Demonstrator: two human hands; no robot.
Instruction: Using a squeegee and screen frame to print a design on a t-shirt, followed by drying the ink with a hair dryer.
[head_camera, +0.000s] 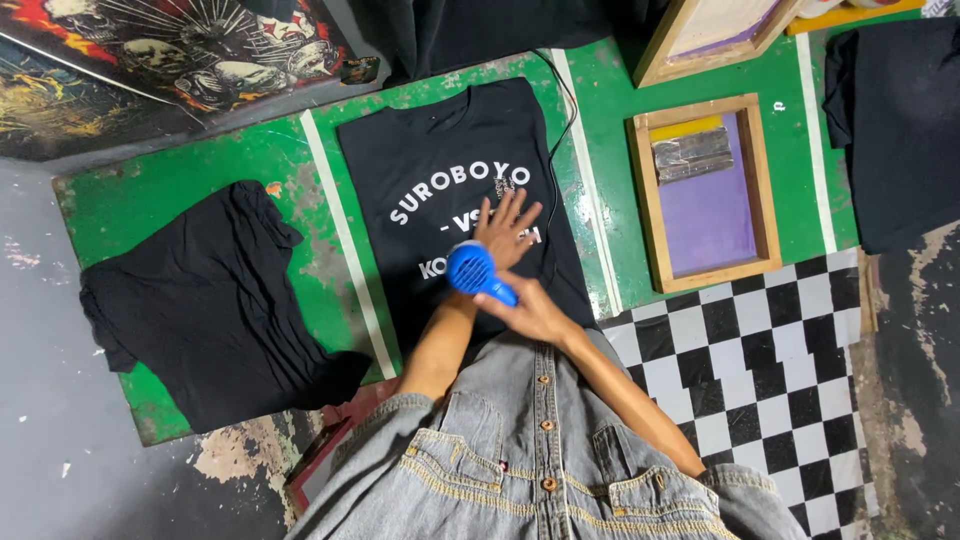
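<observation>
The person leans over a green table (210, 170) marked with white stripes. A black T-shirt (440, 160) with white printed lettering lies flat on it, directly in front of them, collar toward the far side.

The left hand (507, 232) lies flat on the lower part of the print, palm down, fingers spread wide and holding nothing, pressing on the cloth. The right hand (530, 312) is closed around the handle of a blue hair dryer (472, 270), which sits just above the shirt, its round back end facing up, right beside the left wrist. A thin black cord (570, 110) runs from the far edge of the table along the shirt's right side toward the hands.

To the left of the printed shirt, a crumpled black garment (205, 305) lies on the same green surface, apart from the hands. To the right stands a wooden screen-printing frame (705, 190) with purple mesh and a patch of silvery tape near its far end. Another wooden frame (700, 30) leans at the far edge, and a dark folded cloth (895, 120) rests at the far right. Near the right side the surface turns to a black-and-white chequered pattern (760, 350). The person wears a grey denim shirt (530, 450).
</observation>
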